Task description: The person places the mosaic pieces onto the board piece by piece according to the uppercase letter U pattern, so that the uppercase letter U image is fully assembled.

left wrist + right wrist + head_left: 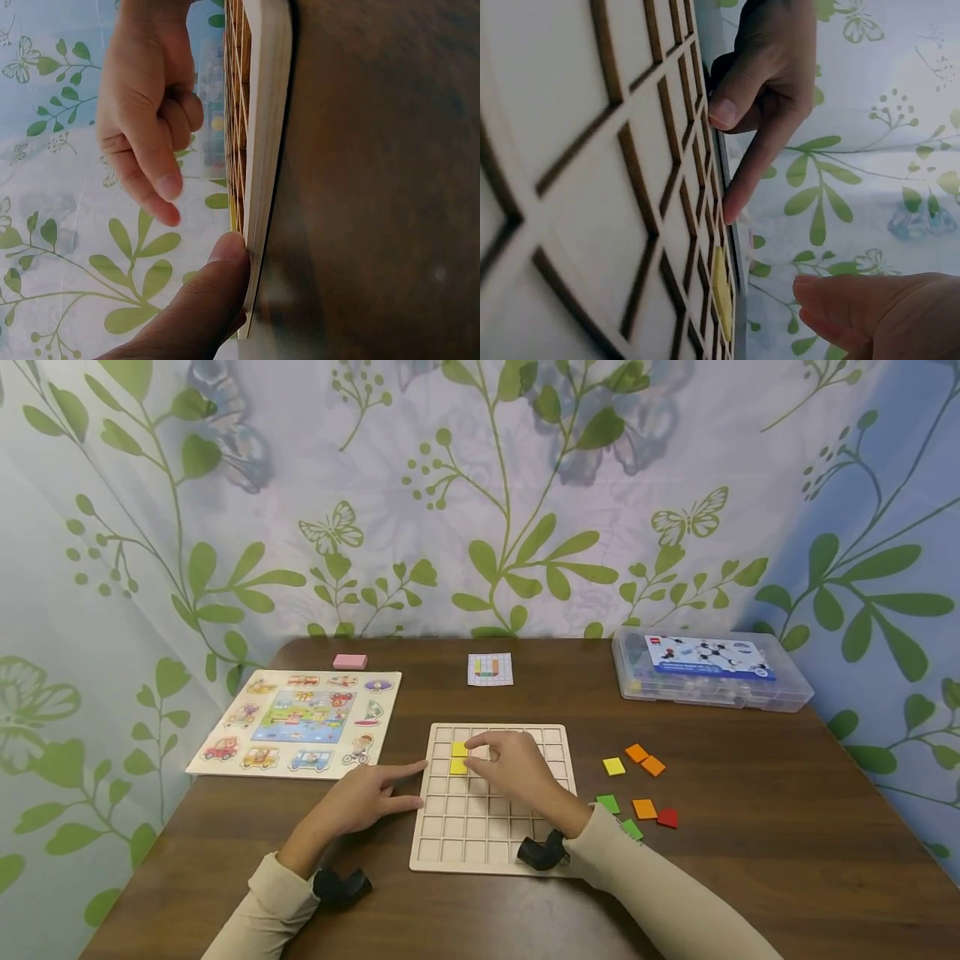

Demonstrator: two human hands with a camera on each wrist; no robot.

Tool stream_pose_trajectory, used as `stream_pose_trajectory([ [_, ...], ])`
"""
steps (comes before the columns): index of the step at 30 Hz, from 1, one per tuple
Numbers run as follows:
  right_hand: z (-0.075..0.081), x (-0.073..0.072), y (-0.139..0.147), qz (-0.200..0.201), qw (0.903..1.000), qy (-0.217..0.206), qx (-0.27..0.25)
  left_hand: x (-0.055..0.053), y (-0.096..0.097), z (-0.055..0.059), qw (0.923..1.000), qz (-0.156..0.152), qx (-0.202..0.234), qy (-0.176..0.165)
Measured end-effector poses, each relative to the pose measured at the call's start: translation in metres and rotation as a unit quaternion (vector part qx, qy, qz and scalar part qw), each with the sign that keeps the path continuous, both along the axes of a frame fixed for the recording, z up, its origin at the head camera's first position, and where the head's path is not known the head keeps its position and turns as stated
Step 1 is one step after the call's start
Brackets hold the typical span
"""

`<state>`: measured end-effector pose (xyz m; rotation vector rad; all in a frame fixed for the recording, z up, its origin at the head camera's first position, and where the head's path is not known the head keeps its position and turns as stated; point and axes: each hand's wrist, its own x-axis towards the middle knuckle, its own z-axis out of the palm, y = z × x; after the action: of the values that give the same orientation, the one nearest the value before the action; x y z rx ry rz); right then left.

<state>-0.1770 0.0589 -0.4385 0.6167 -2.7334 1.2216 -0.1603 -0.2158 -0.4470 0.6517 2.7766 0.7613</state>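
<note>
Left hand [363,802]: thumb and index stretched out, tips touching the near-side edge of the grid board [487,867], probably bracing it against sliding. Right hand [517,770]: thumb and index spread slightly over the board, nothing visible between them; the left wrist view shows air under the tips. Two yellow tiles [459,766] sit in adjoining cells just off the right fingertips, toward the left hand; the recesses presumably keep them square. Loose yellow tile [613,766], orange tiles [644,809], green tiles [608,804] and red piece [667,817] lie right of the right hand, likely for easy reach. Patterned card [490,669] lies beyond both hands, probably to stay readable. Picture puzzle [225,760] is past the left hand, seemingly out of the way.
</note>
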Motion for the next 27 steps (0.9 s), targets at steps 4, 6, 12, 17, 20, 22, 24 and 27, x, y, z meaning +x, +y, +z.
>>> stream_pose_trajectory([
  [4, 0.011, -0.002, 0.008, 0.008, 0.9999, 0.009, 0.002, 0.0, 0.0, 0.001, 1.0, -0.001, 0.0, 0.0],
  [6, 0.018, -0.001, 0.013, 0.011, 0.9999, 0.004, -0.004, 0.0, 0.0, 0.001, 1.0, -0.001, 0.001, -0.002],
  [12, 0.039, 0.002, 0.034, 0.004, 0.9994, 0.003, -0.036, 0.0, 0.0, 0.0, 1.0, 0.001, 0.003, -0.002],
  [17, 0.05, 0.006, 0.054, 0.0, 0.9989, 0.021, -0.041, 0.001, 0.002, -0.001, 1.0, -0.002, 0.004, -0.002],
  [20, 0.05, 0.008, 0.066, 0.002, 0.9991, 0.029, -0.03, 0.001, 0.002, -0.002, 1.0, -0.002, 0.002, -0.002],
  [22, 0.046, 0.008, 0.074, 0.002, 0.9993, 0.031, -0.022, 0.001, 0.002, -0.002, 1.0, -0.002, -0.001, 0.001],
  [24, 0.041, 0.008, 0.083, 0.003, 0.9993, 0.034, -0.018, 0.001, 0.001, -0.003, 1.0, -0.001, -0.004, 0.005],
  [27, 0.034, 0.007, 0.098, 0.001, 0.999, 0.042, -0.016, 0.001, 0.001, -0.003, 1.0, 0.001, -0.005, 0.008],
])
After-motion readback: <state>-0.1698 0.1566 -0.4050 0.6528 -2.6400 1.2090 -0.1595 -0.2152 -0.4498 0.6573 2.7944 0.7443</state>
